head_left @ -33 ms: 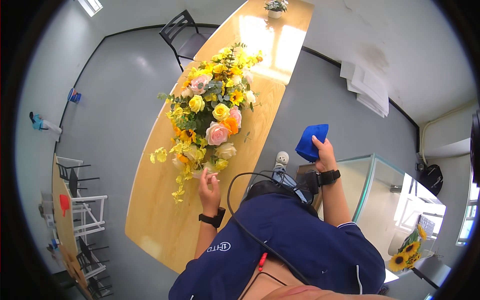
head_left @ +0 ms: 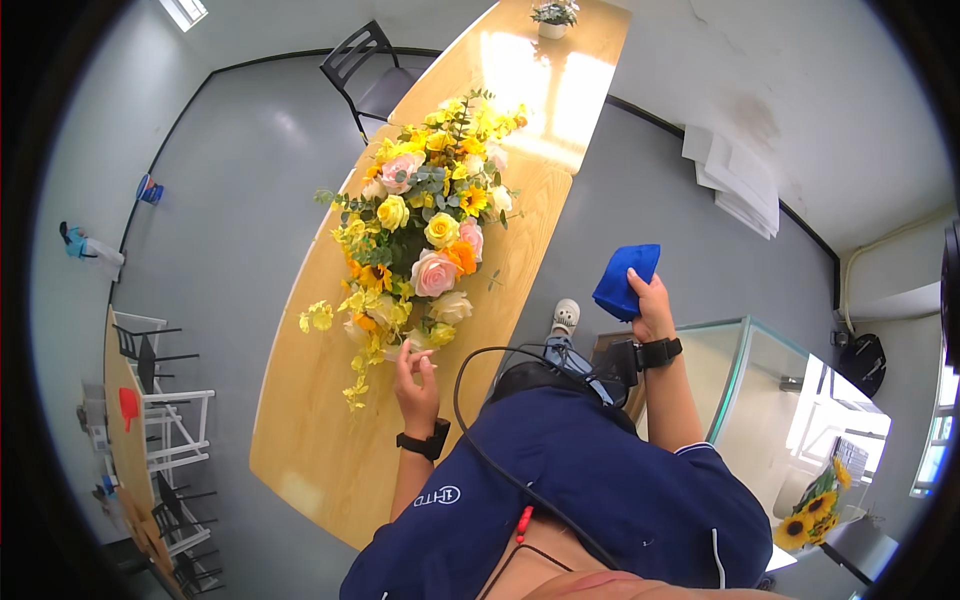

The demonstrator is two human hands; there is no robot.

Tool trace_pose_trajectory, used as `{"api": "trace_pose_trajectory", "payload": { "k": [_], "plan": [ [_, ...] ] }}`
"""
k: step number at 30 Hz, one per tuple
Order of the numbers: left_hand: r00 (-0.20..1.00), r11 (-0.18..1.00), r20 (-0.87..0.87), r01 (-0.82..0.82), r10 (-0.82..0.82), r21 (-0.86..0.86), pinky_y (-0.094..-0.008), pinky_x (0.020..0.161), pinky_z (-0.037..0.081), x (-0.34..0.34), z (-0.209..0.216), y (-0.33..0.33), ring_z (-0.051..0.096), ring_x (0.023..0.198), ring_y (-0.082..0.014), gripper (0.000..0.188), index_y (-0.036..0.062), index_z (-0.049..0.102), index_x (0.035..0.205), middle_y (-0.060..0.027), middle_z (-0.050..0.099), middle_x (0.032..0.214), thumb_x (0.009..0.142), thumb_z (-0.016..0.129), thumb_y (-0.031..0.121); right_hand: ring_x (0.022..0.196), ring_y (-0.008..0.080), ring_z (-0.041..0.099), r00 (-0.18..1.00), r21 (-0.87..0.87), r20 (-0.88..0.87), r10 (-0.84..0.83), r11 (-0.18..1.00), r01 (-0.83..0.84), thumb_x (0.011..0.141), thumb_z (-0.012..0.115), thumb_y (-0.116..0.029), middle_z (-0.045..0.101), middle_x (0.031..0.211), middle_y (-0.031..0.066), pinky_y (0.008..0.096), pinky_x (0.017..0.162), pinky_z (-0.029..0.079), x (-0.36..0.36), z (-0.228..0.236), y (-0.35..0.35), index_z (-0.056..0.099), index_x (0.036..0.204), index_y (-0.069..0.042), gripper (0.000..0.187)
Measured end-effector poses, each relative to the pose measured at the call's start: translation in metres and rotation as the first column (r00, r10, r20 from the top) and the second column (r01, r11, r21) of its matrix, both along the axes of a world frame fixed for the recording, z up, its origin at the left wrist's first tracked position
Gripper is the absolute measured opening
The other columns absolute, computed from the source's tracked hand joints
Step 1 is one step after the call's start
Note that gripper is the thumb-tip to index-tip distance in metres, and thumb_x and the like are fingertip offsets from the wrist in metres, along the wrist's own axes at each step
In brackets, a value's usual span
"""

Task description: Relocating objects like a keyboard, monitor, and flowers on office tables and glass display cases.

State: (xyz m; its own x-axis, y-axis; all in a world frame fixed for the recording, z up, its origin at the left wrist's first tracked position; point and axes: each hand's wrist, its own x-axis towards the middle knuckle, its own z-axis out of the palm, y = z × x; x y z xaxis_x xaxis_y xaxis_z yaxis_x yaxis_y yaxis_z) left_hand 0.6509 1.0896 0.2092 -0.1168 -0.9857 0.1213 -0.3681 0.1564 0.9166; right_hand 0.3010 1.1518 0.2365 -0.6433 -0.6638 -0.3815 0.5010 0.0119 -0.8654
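Note:
A large arrangement of artificial-looking flowers (head_left: 430, 230), with yellow and pink roses, sunflowers and green leaves, stands on the light wooden table (head_left: 330, 450). At its near end, my left hand (head_left: 415, 385) has its fingers slightly bent and apart, right by the pale lower blooms; whether the fingertips touch them is hard to make out. My right hand (head_left: 652, 308) is out to the right, off the table, closed on a folded blue cloth (head_left: 626, 283) that points up from between thumb and fingers. Both wrists carry black bands.
A small potted plant (head_left: 552, 18) stands at the table's far end, with a black chair (head_left: 370, 75) at the left. A glass-sided cabinet (head_left: 735, 380) is at my right, near sunflowers (head_left: 815, 515). A black cable (head_left: 465, 390) loops before my body. White panels (head_left: 735, 180) lean on the wall.
Almost nothing differs: the view has shifted very slightly, and both hands keep their places, the right one still holding the blue cloth.

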Motion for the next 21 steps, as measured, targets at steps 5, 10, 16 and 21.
{"api": "trace_pose_trajectory", "payload": {
  "k": [5,10,16,21],
  "plan": [
    [0.985,0.986,-0.046,-0.165,0.165,0.008,-0.0248,0.066,0.043,-0.034,0.034,-0.025,0.052,0.066,-0.0118,0.038,-0.0030,0.034,0.119,-0.0081,0.056,0.084,0.086,0.042,0.012,0.087,0.0197,0.054,0.997,-0.004,0.078,-0.024,1.000,0.024,0.083,0.048,-0.012,0.054,0.098,0.0081,0.0349,0.077,0.046,-0.073,-0.027,-0.058,0.042,0.109,-0.003,0.027],
    [0.876,0.959,-0.389,-0.251,0.284,0.133,-0.0231,0.070,0.042,-0.099,0.074,-0.068,0.050,0.069,-0.0099,0.037,-0.0025,0.033,0.119,-0.0074,0.055,0.086,0.086,0.042,0.012,0.095,0.0235,0.052,0.937,-0.098,0.326,0.124,0.990,-0.097,0.087,0.042,-0.018,0.050,0.107,0.0084,0.0408,0.081,0.044,-0.135,-0.020,-0.108,0.034,0.118,-0.009,0.034],
    [0.915,1.000,-0.402,-0.026,0.019,-0.011,-0.0255,0.077,0.041,-0.220,0.109,-0.111,0.051,0.080,-0.0120,0.039,-0.0020,0.029,0.121,-0.0114,0.051,0.099,0.084,0.041,0.004,0.086,0.0221,0.055,0.956,0.168,0.246,0.162,0.964,-0.207,0.082,0.051,-0.016,0.055,0.097,0.0095,0.0376,0.077,0.045,-0.238,-0.106,-0.142,0.046,0.107,-0.004,0.029],
    [0.943,0.998,-0.328,0.063,-0.055,0.012,-0.0245,0.074,0.042,-0.278,0.104,-0.131,0.054,0.081,-0.0135,0.041,-0.0017,0.032,0.120,-0.0127,0.053,0.101,0.083,0.045,0.007,0.090,0.0263,0.054,0.976,0.593,0.217,-0.016,0.796,-0.119,0.076,0.054,-0.015,0.052,0.104,0.0152,0.0433,0.072,0.045,-0.313,-0.229,-0.093,0.041,0.110,-0.001,0.039]
  ]
}}
